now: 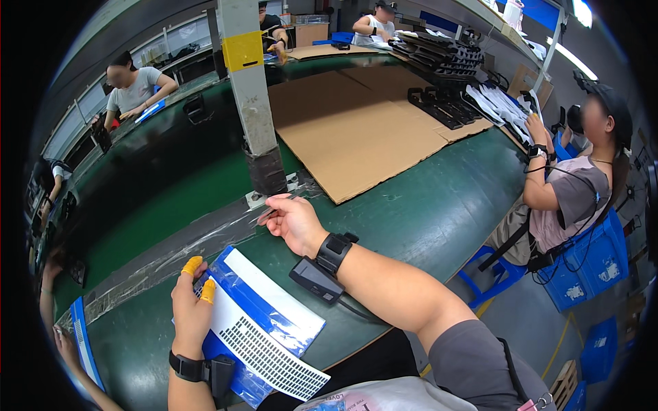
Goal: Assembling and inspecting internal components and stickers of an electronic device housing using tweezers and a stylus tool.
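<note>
My left hand [192, 301], with yellow finger cots on two fingertips, grips the upper left edge of a white sheet [271, 359] covered in rows of small black rectangles. The sheet slants over a blue plastic sheet or bag [240, 383] at the table's near edge. Under and beside it lies a second blue piece with a white strip [274, 291] along it. My right hand [295, 222] is raised over the table near the post's foot. Its fingers are closed on a thin, slender tool, perhaps tweezers [271, 214]; its details are too small to make out.
A grey post [250, 109] with a yellow band rises from the green table [411, 198]. Brown cardboard [356, 130] covers the far part, with black parts [445, 106] on it. A co-worker [569, 164] sits at the right by blue crates [589, 267]; others work beyond.
</note>
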Action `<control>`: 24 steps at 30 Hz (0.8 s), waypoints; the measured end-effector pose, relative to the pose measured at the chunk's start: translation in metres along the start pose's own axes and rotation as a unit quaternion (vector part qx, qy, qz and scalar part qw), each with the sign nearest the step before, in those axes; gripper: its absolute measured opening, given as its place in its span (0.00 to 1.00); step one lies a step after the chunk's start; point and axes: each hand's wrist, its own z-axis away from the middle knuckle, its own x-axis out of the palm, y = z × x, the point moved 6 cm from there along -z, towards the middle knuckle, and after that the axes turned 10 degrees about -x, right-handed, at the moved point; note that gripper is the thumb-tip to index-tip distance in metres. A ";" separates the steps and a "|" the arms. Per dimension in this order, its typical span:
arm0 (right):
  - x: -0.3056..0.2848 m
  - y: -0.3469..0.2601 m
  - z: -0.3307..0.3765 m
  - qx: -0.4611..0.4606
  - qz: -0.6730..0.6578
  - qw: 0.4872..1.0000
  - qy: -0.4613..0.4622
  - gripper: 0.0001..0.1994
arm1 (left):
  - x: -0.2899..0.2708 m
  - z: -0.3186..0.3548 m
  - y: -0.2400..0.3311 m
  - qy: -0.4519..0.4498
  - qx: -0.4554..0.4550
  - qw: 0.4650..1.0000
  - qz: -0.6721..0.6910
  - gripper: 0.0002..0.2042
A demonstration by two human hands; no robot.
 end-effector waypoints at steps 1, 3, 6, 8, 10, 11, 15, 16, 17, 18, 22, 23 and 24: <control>0.001 0.000 0.000 0.002 0.000 1.000 -0.008 0.04 | 0.000 0.000 -0.001 0.004 0.008 1.000 -0.008 0.19; 0.001 0.000 0.001 0.003 0.001 1.000 -0.006 0.04 | 0.001 -0.001 -0.002 -0.001 0.009 1.000 -0.010 0.19; 0.000 0.000 0.000 0.004 0.001 1.000 -0.001 0.04 | 0.003 -0.001 -0.003 -0.006 0.009 1.000 -0.012 0.19; -0.001 -0.001 0.000 0.004 0.001 1.000 0.002 0.04 | 0.004 -0.002 -0.002 -0.007 0.008 1.000 -0.012 0.19; -0.002 -0.002 -0.001 0.002 0.002 1.000 0.002 0.04 | 0.005 -0.003 -0.003 -0.005 -0.002 1.000 -0.016 0.19; -0.001 -0.002 -0.001 0.002 0.001 1.000 0.002 0.04 | 0.005 -0.003 -0.004 -0.004 -0.002 1.000 -0.017 0.19; 0.002 0.001 -0.002 0.001 -0.009 1.000 -0.007 0.05 | 0.004 -0.004 -0.006 0.006 0.014 0.999 -0.031 0.18; 0.004 -0.001 -0.002 -0.002 -0.008 1.000 -0.016 0.05 | 0.002 -0.003 -0.005 0.009 0.022 0.999 -0.038 0.18; 0.011 -0.002 0.001 0.004 -0.003 1.000 -0.030 0.05 | -0.001 -0.003 -0.009 0.019 0.039 0.998 -0.036 0.18; 0.018 -0.005 0.004 -0.004 0.018 0.999 -0.044 0.04 | -0.003 -0.001 -0.010 0.026 0.054 0.997 -0.047 0.18; 0.052 -0.038 0.023 -0.130 0.141 0.964 -0.184 0.13 | -0.013 0.004 0.014 0.048 0.066 0.988 -0.134 0.19; 0.062 -0.051 0.033 -0.174 0.215 0.939 -0.205 0.13 | -0.014 0.005 0.020 0.049 0.075 0.985 -0.150 0.19; 0.075 -0.057 0.041 -0.208 0.217 0.923 -0.239 0.13 | -0.015 0.005 0.021 0.040 0.065 0.986 -0.151 0.19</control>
